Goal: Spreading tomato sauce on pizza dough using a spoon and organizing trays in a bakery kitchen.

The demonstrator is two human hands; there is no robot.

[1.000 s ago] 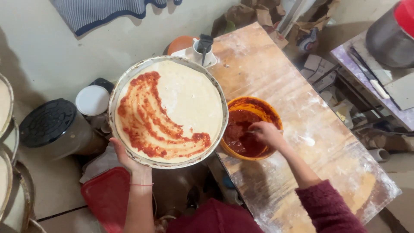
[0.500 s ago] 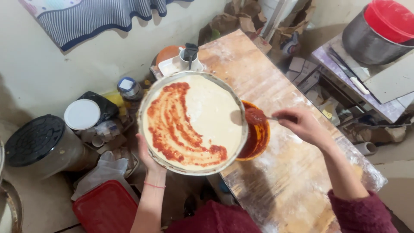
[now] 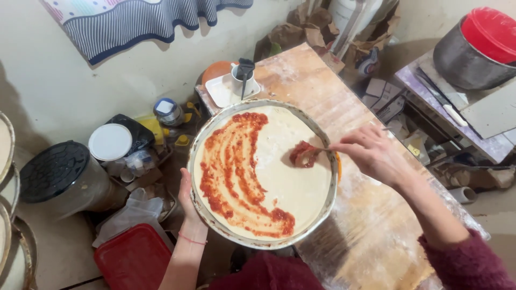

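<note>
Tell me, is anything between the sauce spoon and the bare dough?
Nothing visible. The right hand holds the spoon directly over the bare dough, in the pan that the left hand supports.

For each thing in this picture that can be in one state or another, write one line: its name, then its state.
Dough base: sauced down its left side, bare on the right.
Round pan: held up off the table, carrying the dough.
Spoon: loaded with red sauce, touching the dough.
Left hand: under the pan's edge, holding it.
Right hand: closed on the spoon handle.
White tub: lid on.
Wooden table: dusted with flour.
</note>
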